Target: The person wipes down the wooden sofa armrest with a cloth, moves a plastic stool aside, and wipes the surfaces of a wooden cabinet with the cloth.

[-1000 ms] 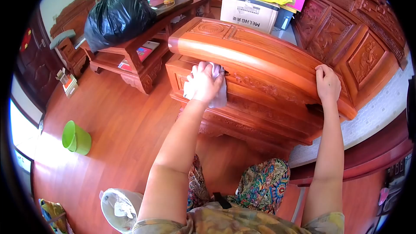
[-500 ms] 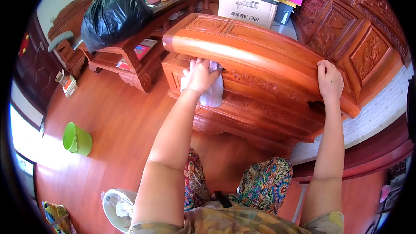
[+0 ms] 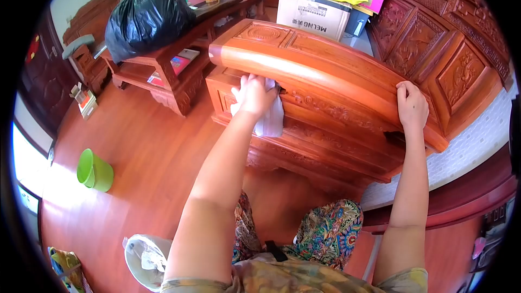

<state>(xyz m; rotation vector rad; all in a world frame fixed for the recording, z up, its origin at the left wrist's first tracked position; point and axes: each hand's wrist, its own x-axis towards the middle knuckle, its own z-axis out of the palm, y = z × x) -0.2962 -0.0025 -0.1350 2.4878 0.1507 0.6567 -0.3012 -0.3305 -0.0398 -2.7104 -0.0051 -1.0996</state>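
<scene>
A carved reddish-brown wooden cabinet [image 3: 325, 76] stands in front of me, its rounded top overhanging the carved front. Just under that overhang, at the left part of the front, my left hand [image 3: 254, 96] presses a pale whitish cloth [image 3: 270, 119] to the wood. The cloth hangs down below the fingers, which are bent over it and partly hidden. At the right end, my right hand [image 3: 412, 106] is closed over the edge of the cabinet top, fingers curled on the wood.
On a low wooden table [image 3: 168, 84] at left sits a full black plastic bag [image 3: 149, 21]. A green bucket [image 3: 95, 171] and a lined white bin [image 3: 142, 260] stand on the floor. Behind the cabinet is a box [image 3: 313, 13] under yellow plastic; a carved wooden backrest [image 3: 418, 38] rises at right.
The view has shifted slightly. My left hand stays under the overhang with the cloth, its wrist a little further right. My right hand keeps its grip on the edge.
</scene>
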